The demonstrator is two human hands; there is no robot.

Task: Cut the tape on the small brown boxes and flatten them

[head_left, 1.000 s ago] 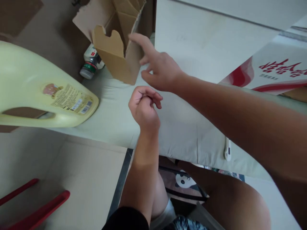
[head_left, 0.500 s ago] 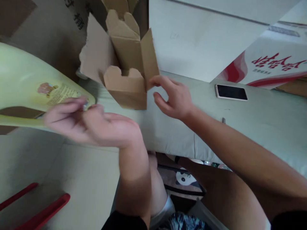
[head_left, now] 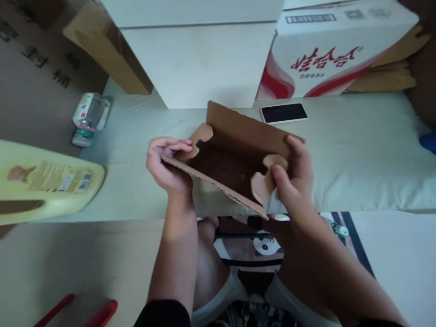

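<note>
Between my two hands is a small brown cardboard box (head_left: 252, 131), tilted, with its top flaps open and its dark inside facing me. My left hand (head_left: 170, 163) grips the box at its left end, fingers over the small notched flap there. At the right end my right hand (head_left: 296, 175) has its thumb on the other notched flap and its fingers behind the long back flap. The underside of the box is hidden from me. A phone (head_left: 284, 113) with a dark screen lies just behind the box, near my right fingers.
White cartons (head_left: 204, 63) and a red-and-white printed carton (head_left: 313, 59) stand at the back. To the left are a clear plastic bottle (head_left: 90, 116), a yellow jug (head_left: 57, 181) and another brown box (head_left: 116, 54). Red handles (head_left: 102, 313) show at lower left.
My left hand has swung in from the left and taken hold of the box. The box has come nearer to me and turned, now held in both hands. The view has shifted rightward.
</note>
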